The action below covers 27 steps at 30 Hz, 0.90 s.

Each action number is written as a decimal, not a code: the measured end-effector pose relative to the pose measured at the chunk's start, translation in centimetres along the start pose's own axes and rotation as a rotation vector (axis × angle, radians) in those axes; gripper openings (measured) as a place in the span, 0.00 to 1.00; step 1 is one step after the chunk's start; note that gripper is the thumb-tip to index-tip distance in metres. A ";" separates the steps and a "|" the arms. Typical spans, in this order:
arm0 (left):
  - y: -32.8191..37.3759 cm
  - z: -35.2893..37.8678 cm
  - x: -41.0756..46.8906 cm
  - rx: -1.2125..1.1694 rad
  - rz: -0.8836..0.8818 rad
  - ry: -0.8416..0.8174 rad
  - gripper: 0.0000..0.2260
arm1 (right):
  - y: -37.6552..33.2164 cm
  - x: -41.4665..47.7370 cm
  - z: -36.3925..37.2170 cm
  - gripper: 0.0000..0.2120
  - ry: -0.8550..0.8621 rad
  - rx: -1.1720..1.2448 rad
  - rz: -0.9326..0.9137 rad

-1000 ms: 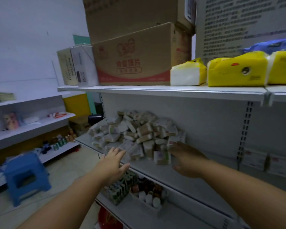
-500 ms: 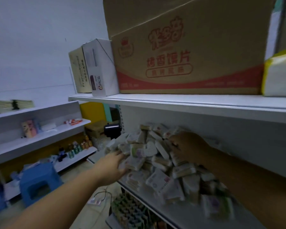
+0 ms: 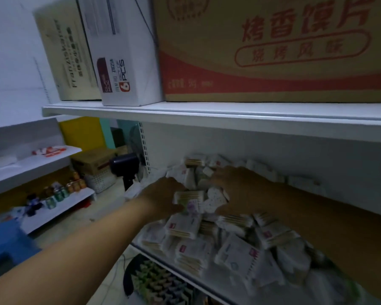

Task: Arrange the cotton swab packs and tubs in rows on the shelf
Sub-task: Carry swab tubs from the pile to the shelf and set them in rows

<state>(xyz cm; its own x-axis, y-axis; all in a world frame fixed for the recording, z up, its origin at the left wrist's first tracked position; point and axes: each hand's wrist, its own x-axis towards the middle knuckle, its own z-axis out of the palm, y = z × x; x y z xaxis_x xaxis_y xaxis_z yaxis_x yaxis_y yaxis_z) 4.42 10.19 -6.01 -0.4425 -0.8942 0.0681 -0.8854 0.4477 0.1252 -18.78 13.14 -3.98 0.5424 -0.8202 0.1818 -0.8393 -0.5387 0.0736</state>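
Heap: cotton swab packs (image 3: pixel 229 245) lie jumbled on the shelf (image 3: pixel 216 285), several at its front edge; no rows formed yet.
Left hand (image 3: pixel 161 198): thumb and fingers curled round one pack (image 3: pixel 189 199) high on the heap.
Right hand (image 3: pixel 242 188): fingers spread over the heap, thumb beside a white tub (image 3: pixel 215 200) — grip cannot be confirmed.
Risk: pulling from the middle may shift loose packs — those at the edge could slide off.

1. The upper shelf (image 3: pixel 207 116) spans mid-frame and caps the bay from above.
2. A heap of swab packs (image 3: pixel 183 227) crowds the lower shelf (image 3: pixel 161 261), centre to lower right.
3. Between them, a free band runs along the back panel (image 3: pixel 284 157), centre right.
4. The aisle at left is open.
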 end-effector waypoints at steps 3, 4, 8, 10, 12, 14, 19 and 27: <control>-0.3 0.8 1.4 0.129 0.152 0.010 0.27 | -1.2 0.6 1.1 0.30 -0.042 -0.118 0.019; -0.4 0.8 1.8 0.171 0.193 0.033 0.27 | -1.4 0.8 1.1 0.27 -0.033 -0.111 0.030; -1.2 1.2 3.4 0.229 0.322 0.067 0.27 | -1.7 1.3 0.2 0.17 0.007 0.069 0.068; -1.7 1.4 3.8 0.194 0.358 0.070 0.27 | -1.7 1.3 -0.4 0.20 -0.035 0.141 0.137; -2.1 1.6 4.0 0.151 0.394 0.085 0.27 | -1.8 1.5 -0.4 0.22 -0.110 0.136 0.187; -2.3 1.8 4.1 0.141 0.435 0.127 0.25 | -1.9 1.8 0.1 0.22 -0.180 0.089 0.204; -2.9 0.9 3.8 0.087 0.517 0.207 0.22 | -2.9 2.9 0.2 0.13 -0.189 -0.220 0.207; -6.4 -2.1 3.0 -0.580 0.270 0.070 0.19 | -2.8 3.6 0.1 0.20 -0.301 0.031 0.285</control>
<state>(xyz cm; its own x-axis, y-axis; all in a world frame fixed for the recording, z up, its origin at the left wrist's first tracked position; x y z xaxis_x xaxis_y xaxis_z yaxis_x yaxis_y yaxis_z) 9.04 4.63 -4.58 -0.6111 -0.7561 0.2342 -0.5144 0.6042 0.6086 -14.48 11.66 -3.61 0.2789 -0.9546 -0.1047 -0.9585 -0.2835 0.0314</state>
